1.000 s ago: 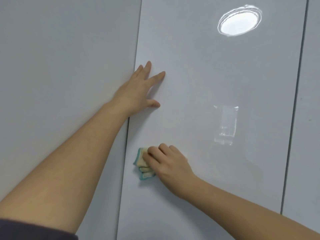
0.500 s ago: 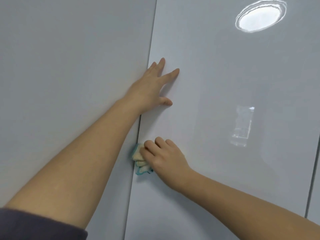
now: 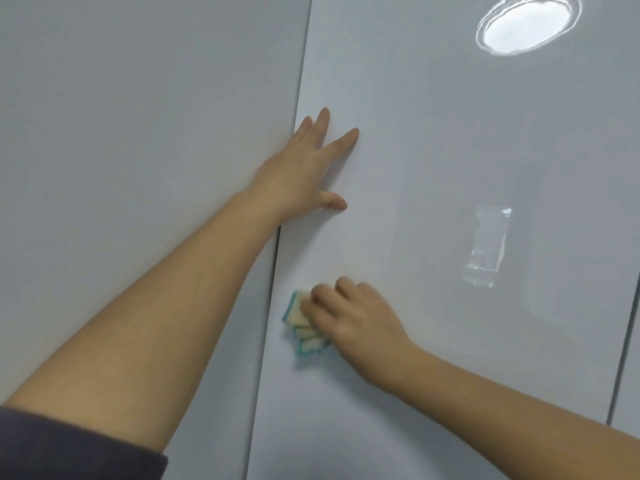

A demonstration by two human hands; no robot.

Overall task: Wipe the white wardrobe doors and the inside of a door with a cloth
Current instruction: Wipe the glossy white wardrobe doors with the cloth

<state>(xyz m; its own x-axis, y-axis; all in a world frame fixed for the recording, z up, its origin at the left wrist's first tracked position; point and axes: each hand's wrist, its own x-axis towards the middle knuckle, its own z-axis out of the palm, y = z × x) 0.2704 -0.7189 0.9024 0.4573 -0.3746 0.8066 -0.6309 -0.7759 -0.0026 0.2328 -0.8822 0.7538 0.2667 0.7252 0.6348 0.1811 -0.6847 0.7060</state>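
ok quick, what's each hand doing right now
Left hand: open, fingers flat on the wardrobe door.
Right hand: holding the cloth against the door.

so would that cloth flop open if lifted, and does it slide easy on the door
Probably floppy: the cloth sits in soft folded layers under the right hand, so it would likely sag open once lifted. It looks thin and light. On the glossy, reflective door it should slide easily when pushed.
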